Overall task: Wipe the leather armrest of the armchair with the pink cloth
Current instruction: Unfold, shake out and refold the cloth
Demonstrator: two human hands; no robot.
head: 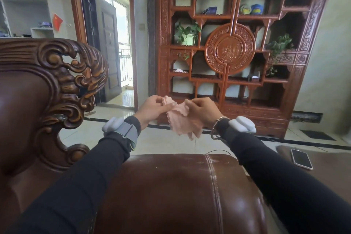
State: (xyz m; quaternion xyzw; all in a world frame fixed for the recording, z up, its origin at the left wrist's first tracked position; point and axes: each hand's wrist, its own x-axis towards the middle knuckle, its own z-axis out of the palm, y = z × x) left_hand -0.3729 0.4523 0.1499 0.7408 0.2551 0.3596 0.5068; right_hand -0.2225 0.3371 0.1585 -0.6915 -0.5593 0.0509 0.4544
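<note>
The pink cloth (183, 120) hangs crumpled in the air between both hands, above and beyond the armrest. My left hand (154, 109) pinches its upper left edge between thumb and fingers. My right hand (202, 109) grips its upper right edge with curled fingers. The brown leather armrest (171, 192) of the armchair fills the lower middle, with a stitched seam running down it and pale scuff marks near its far end. Neither hand touches the leather; both forearms pass over it.
The carved dark wood chair back (62, 81) rises at the left. A phone (301, 158) lies on a brown surface at the right. A tall red carved shelf unit (231, 49) stands ahead across the tiled floor, and an open doorway (114, 47) is beside it.
</note>
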